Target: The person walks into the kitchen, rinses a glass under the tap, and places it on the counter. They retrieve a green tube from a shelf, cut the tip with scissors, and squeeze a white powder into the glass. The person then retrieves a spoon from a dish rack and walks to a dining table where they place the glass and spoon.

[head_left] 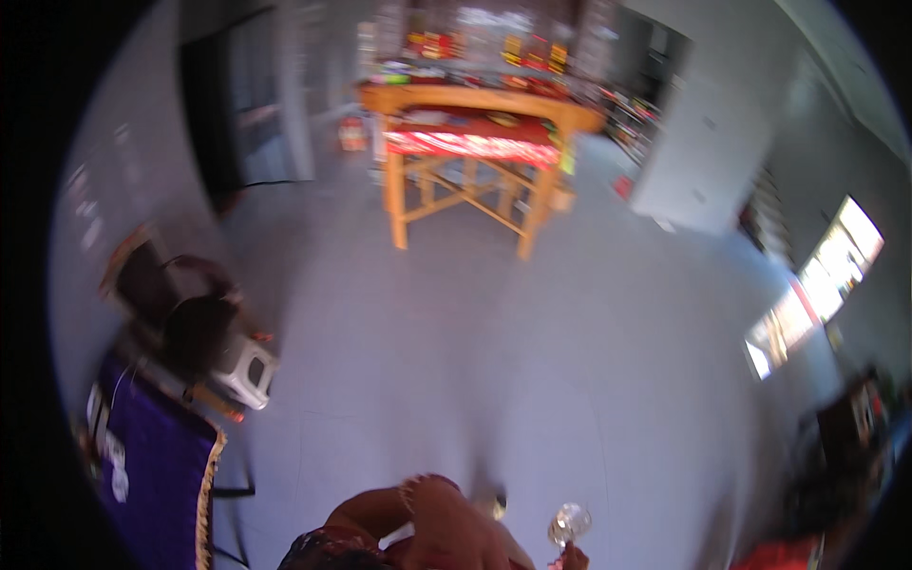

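At the lower edge my left arm bends inward, with a beaded band (pixel 410 490) at its wrist. My left hand (pixel 451 527) is smeared by motion, and its fingers cannot be made out. Beside it shows a small pale yellowish thing (pixel 499 506), too blurred to name. Farther right, my right hand (pixel 574 559) is partly cut off by the lower edge. Its fingers are closed on a clear rounded glass (pixel 569 523), held up above the floor. What is inside the glass cannot be told.
A wooden table (pixel 399 204) with a red cloth stands far ahead, laden with items. On the left are a dark chair (pixel 147 280), a white stool (pixel 249 372) and a purple-covered table (pixel 161 456). Grey floor (pixel 418 351) lies between. Dark furniture (pixel 845 427) stands right.
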Demonstrator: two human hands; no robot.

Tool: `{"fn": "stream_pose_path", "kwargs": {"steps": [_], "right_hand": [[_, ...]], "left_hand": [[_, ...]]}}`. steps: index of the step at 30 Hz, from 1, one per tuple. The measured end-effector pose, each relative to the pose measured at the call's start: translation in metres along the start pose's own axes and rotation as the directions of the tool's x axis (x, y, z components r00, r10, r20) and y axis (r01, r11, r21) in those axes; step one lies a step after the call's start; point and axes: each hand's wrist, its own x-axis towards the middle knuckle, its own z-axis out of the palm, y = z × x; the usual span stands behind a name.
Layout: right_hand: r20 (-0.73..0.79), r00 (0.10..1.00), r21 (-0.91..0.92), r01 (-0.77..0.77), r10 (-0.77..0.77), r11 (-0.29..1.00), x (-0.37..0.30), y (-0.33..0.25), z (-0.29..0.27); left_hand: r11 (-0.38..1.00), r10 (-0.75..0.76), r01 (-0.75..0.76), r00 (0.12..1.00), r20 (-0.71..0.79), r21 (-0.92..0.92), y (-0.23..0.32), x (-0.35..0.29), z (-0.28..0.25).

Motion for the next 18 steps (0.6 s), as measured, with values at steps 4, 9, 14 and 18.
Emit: {"fn": "stream_pose_path", "kwargs": {"steps": [4, 9, 14, 18], "right_hand": [[0.083, 0.942, -0.215, 0.335, -0.325, 0.918, 0.145, -0.086, -0.004], [0.405, 0.7, -0.211, 0.698, -0.588, 0.685, 0.327, -0.192, 0.053], [0.574, 0.605, -0.277, 0.777, -0.552, 0.565, 0.424, -0.321, 0.161], [0.648, 0.582, -0.26, 0.775, -0.49, 0.577, 0.49, -0.422, 0.246]], "left_hand": [[1.0, -0.02, 0.016, 0.971, -0.238, -0.016, -0.057, -0.004, -0.101], [0.871, -0.489, 0.348, 0.57, -0.66, -0.346, -0.1, -0.052, -0.159], [0.747, -0.535, 0.46, -0.011, -0.845, -0.479, -0.148, -0.142, -0.202], [0.699, -0.427, 0.495, -0.292, -0.856, -0.517, -0.191, -0.205, -0.271]]}}
